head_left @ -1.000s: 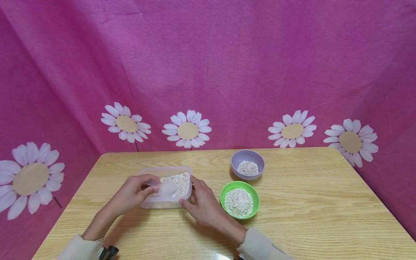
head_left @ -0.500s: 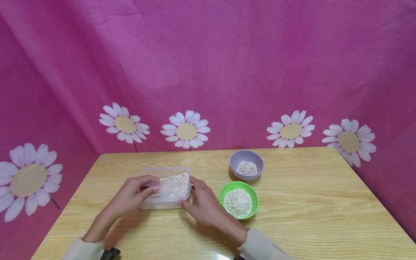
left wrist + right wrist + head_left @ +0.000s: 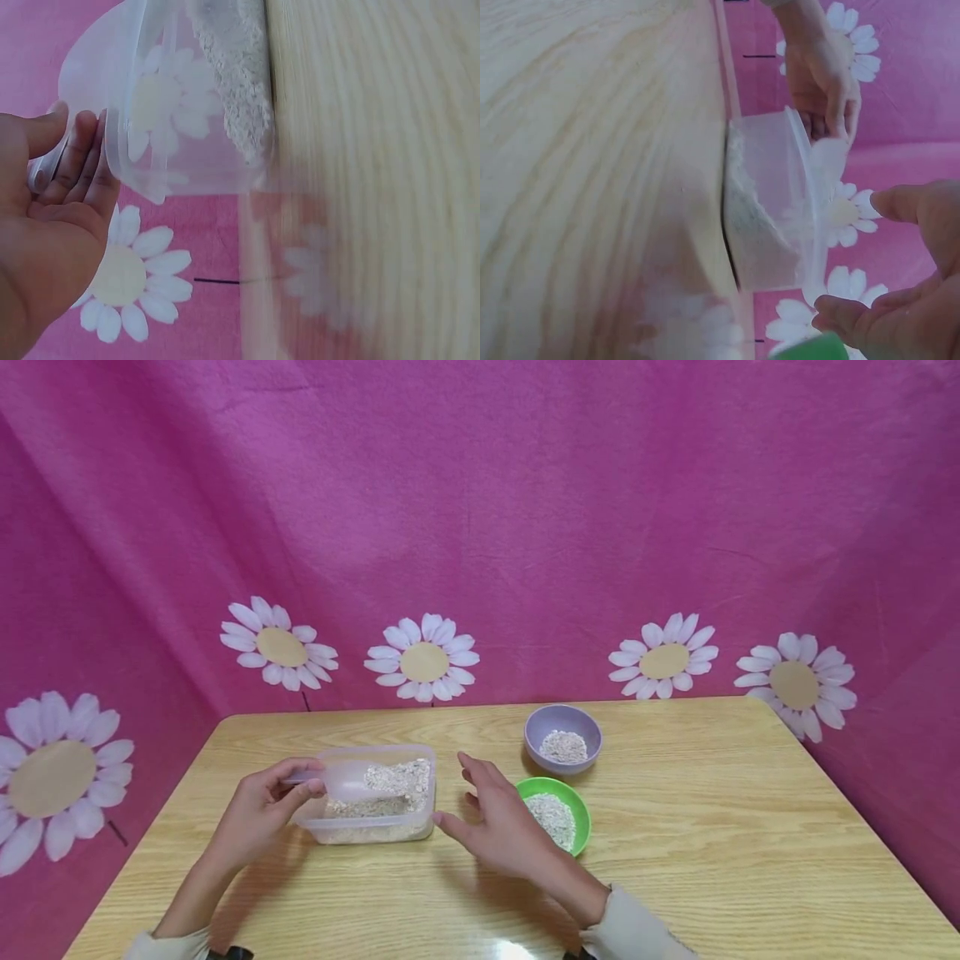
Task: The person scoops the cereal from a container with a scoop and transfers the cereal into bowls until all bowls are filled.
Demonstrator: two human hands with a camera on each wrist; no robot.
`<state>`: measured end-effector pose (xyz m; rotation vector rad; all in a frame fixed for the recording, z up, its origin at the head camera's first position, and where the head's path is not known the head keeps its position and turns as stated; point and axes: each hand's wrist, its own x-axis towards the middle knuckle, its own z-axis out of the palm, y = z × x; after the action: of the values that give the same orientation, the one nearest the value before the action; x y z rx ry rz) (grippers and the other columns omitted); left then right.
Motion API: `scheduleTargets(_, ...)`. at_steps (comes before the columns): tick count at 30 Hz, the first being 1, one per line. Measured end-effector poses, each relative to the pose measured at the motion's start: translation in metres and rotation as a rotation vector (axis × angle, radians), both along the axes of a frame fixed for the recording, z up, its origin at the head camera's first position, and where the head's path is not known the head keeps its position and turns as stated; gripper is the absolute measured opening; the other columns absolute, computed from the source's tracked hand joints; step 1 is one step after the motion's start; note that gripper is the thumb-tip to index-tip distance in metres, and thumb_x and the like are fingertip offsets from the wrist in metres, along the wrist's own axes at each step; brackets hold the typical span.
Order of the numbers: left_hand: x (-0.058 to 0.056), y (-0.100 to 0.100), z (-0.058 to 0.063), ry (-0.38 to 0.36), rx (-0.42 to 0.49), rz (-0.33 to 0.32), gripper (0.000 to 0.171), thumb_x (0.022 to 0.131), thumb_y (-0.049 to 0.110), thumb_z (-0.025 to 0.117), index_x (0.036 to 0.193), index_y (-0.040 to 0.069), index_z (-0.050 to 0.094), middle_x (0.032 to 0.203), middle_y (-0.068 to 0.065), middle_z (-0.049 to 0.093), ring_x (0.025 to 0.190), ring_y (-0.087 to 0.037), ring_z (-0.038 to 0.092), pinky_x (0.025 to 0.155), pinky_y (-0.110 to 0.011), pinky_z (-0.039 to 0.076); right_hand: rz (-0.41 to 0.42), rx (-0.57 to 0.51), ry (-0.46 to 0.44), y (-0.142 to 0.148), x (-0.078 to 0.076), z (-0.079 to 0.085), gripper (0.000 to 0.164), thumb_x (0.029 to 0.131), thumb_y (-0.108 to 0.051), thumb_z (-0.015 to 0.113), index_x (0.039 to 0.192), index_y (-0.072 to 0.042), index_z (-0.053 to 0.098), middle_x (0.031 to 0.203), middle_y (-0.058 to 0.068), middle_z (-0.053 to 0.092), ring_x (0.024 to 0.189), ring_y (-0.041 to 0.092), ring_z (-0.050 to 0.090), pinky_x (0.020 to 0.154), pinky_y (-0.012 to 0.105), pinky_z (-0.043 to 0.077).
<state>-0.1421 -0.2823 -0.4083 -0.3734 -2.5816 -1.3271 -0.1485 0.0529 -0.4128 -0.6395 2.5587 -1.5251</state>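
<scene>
My left hand (image 3: 258,806) pinches the handle of a translucent scoop (image 3: 347,778) over a clear rectangular container (image 3: 367,833). Pale flakes that look like oats (image 3: 384,777) lie at the scoop's front end. More flakes (image 3: 244,97) show through the container wall, banked higher toward one end. In the left wrist view the scoop's body (image 3: 86,67) stands above the container's rim. Off the container's right end is my right hand (image 3: 506,827), fingers loosely extended, holding nothing. The right wrist view shows its fingers and thumb spread apart beside the container (image 3: 761,199).
A green bowl (image 3: 581,827) of flakes stands just right of my right hand, partly covered by it. Behind it is a purple bowl (image 3: 534,747) with fewer flakes. All stand on a wooden table (image 3: 712,827) before a pink flowered cloth (image 3: 525,527).
My right hand has let go of the container's right end and moved right. My left hand has drawn the scoop up and left, with flakes now in it.
</scene>
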Motion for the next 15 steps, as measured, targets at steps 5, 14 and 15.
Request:
scheduleTargets(5,0.004,-0.008,0.0,0.053,0.029,0.038,0.018,0.103,0.004,0.07,0.12,-0.001,0.072,0.093,0.011,0.078,0.088,0.005,0.072,0.08,-0.01,0.054,-0.031,-0.03,-0.007,0.013,-0.002,0.005,0.082,0.098,-0.022,0.08,0.164,-0.001,0.037,0.163,0.016,0.047,0.151,0.037,0.049,0.114,0.042,0.052)
scheduleTargets(14,0.004,-0.014,0.002,0.078,0.079,0.079,0.017,0.103,0.001,0.068,0.119,-0.006,0.07,0.091,0.023,0.075,0.087,0.004,0.073,0.084,-0.007,0.053,-0.091,-0.001,0.006,0.035,-0.005,0.009,0.081,0.097,-0.018,0.08,0.164,-0.001,0.038,0.165,0.017,0.045,0.151,0.036,0.05,0.112,0.041,0.053)
scheduleTargets(15,0.004,-0.013,0.002,0.081,0.089,0.084,0.017,0.103,0.0,0.068,0.119,-0.006,0.07,0.091,0.024,0.075,0.086,0.004,0.073,0.084,-0.007,0.053,-0.094,-0.002,0.004,0.037,-0.005,0.009,0.08,0.098,-0.019,0.08,0.163,-0.001,0.038,0.166,0.017,0.044,0.151,0.037,0.05,0.112,0.041,0.053)
